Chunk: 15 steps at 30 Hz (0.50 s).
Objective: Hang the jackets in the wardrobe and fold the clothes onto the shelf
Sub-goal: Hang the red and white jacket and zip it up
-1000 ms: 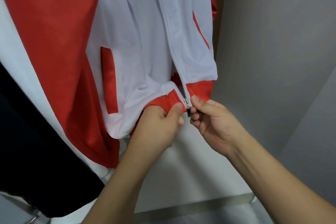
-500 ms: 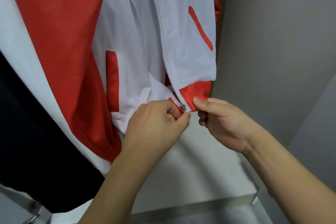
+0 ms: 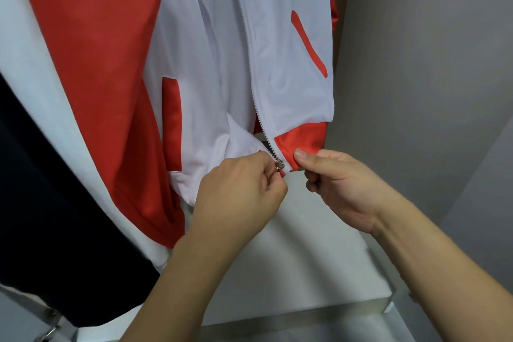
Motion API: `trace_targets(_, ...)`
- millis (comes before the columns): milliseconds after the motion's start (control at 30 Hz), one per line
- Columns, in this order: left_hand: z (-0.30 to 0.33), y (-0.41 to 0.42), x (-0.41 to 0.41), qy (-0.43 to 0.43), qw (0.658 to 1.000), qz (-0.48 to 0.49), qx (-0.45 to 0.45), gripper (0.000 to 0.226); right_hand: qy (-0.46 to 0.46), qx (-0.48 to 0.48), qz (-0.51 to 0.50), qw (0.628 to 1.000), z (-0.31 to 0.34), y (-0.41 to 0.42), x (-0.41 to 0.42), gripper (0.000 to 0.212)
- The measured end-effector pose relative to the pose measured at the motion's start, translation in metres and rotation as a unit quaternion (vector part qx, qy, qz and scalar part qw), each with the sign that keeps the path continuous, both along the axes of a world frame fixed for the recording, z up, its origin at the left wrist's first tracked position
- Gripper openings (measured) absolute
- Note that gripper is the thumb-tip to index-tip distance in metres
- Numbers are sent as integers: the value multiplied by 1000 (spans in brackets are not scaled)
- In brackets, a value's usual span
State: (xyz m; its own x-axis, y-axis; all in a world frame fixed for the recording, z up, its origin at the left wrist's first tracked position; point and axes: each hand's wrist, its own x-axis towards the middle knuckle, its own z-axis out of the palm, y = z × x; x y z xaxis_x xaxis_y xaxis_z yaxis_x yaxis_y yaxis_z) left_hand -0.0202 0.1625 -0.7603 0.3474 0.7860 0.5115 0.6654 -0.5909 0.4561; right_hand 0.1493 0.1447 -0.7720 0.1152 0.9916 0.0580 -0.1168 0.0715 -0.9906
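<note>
Left hand (image 3: 238,189) pinches zipper slider (image 3: 279,165) at hem of hanging red-and-white jacket (image 3: 277,64); right hand (image 3: 341,183) grips red hem band (image 3: 302,139) just beside slider; zipper track (image 3: 249,36) runs up and left from hands; pull likely follows it.

Above the fingers (image 3: 302,157), the red-and-white jacket (image 3: 291,78) is hanging and blocking passage upward. Left of them, a dark garment (image 3: 41,203) is crowding the space. Right, the wardrobe wall (image 3: 430,64) is closing in. Below, open room is lying over the shelf (image 3: 305,272).
</note>
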Motion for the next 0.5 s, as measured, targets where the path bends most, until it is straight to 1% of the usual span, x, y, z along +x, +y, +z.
trace_targets(133, 7, 2, -8, 77, 996, -28, 19, 24, -19, 3, -19, 1000, -2, 0, 3, 47)
trace_targets(233, 9, 4, -13, 108, 993, -36, 22, 26, -20, 10, -13, 1000, -7, 0, -2, 45)
trace_targets(300, 9, 5, -14, 98, 994, -48, -3, 28, 1, 21, -2, 1000, -8, 0, -6, 42)
trace_targets(367, 7, 7, -14, 60, 995, -58, -49, 29, 9, 33, 8, 999, -8, 0, -8, 35)
trace_targets(400, 6, 8, -13, 43, 995, -59, -69, 30, 1, 37, 11, 999, -7, -1, -8, 30)
trace_targets(433, 6, 8, -13, 34, 994, -59, -82, 30, -12, 41, 12, 999, -6, -2, -9, 18)
trace_targets(467, 5, 7, -13, 39, 994, -57, -81, 29, -24, 43, 8, 999, -6, -2, -10, 10)
trace_targets(500, 4, 7, -12, 59, 995, -51, -64, 28, -38, 44, -3, 998, -7, -2, -11, 10)
